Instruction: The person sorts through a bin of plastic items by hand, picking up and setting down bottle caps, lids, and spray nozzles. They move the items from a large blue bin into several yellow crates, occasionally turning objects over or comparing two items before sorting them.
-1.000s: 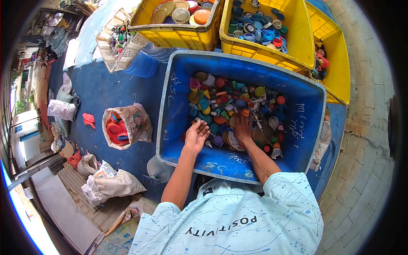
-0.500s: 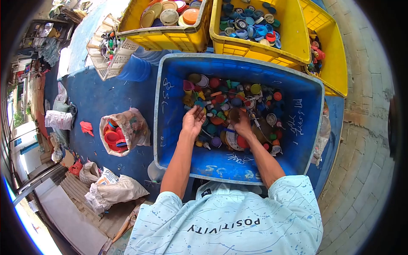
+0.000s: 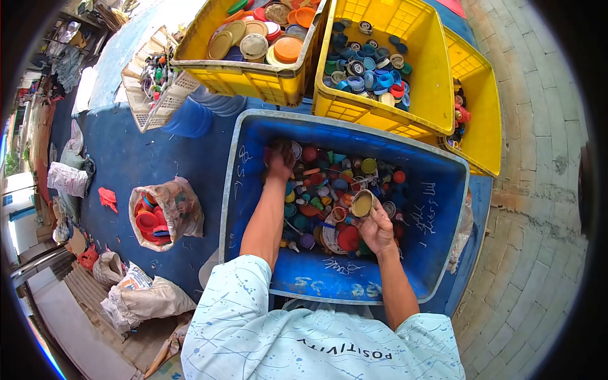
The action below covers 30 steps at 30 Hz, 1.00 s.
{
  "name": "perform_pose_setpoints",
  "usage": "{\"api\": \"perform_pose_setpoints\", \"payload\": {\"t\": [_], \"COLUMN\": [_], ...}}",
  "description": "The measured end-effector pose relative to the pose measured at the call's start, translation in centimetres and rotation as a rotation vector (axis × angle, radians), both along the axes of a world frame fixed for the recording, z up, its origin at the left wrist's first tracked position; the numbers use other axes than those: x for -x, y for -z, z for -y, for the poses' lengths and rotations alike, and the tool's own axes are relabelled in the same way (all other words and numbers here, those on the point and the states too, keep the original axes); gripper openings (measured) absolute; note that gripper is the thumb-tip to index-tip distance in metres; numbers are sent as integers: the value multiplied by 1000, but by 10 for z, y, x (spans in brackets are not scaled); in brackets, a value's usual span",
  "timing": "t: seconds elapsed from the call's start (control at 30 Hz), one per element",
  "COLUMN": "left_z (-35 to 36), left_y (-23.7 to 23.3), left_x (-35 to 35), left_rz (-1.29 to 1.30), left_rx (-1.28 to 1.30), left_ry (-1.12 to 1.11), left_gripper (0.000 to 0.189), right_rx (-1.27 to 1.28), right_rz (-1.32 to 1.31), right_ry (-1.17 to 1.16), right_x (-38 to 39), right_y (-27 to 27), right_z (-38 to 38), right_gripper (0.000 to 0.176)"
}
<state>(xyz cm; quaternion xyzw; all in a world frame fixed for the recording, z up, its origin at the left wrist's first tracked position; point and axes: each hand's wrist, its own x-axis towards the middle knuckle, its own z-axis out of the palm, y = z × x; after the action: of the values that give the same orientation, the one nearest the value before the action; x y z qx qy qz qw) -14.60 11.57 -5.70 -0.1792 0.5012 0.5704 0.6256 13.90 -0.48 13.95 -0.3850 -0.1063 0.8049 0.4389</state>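
Note:
My right hand (image 3: 379, 229) is closed on a round tan lid (image 3: 362, 204) and holds it above the pile, its flat inner face turned up. At the far left corner of the blue bin (image 3: 354, 288), my left hand (image 3: 280, 162) reaches down among the caps with its fingers curled. What those fingers grip is hidden by the hand and shadow. Mixed plastic caps and small fittings cover the bin's floor, including a red cap (image 3: 348, 239), a purple cap (image 3: 307, 240) and an olive cap (image 3: 368, 166).
Beyond the bin stand a yellow crate (image 3: 244, 79) of large lids, another yellow crate (image 3: 380, 117) of mostly blue caps and a third yellow crate (image 3: 484, 120). To the left are a sack (image 3: 183, 206) of red lids, a white basket (image 3: 136, 95) and a blue water jug (image 3: 190, 120).
My right hand has lifted the tan lid from the pile and drawn it nearer. My left hand has moved from above the caps to the far left corner. The camera view has shifted.

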Motion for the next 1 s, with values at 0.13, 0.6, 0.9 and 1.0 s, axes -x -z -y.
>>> {"api": "perform_pose_setpoints", "payload": {"t": [0.13,0.6,0.9,1.0], "left_z": [-11,-42,-43,-41], "left_y": [31,82,86,95], "left_x": [4,-1,-3,-2], "left_rz": [61,-74,-172,-209], "left_rx": [-77,-174,-158,-146], "left_ry": [-14,-66,58,89], "left_gripper": [14,23,13,11], "right_rx": [29,48,42,44], "right_rz": [-40,5,41,61], "right_ry": [31,41,-10,1], "right_x": [4,4,-10,-17], "right_y": [-4,-1,-21,-22], "right_z": [13,24,39,44], "right_gripper": [57,61,62,63]}}
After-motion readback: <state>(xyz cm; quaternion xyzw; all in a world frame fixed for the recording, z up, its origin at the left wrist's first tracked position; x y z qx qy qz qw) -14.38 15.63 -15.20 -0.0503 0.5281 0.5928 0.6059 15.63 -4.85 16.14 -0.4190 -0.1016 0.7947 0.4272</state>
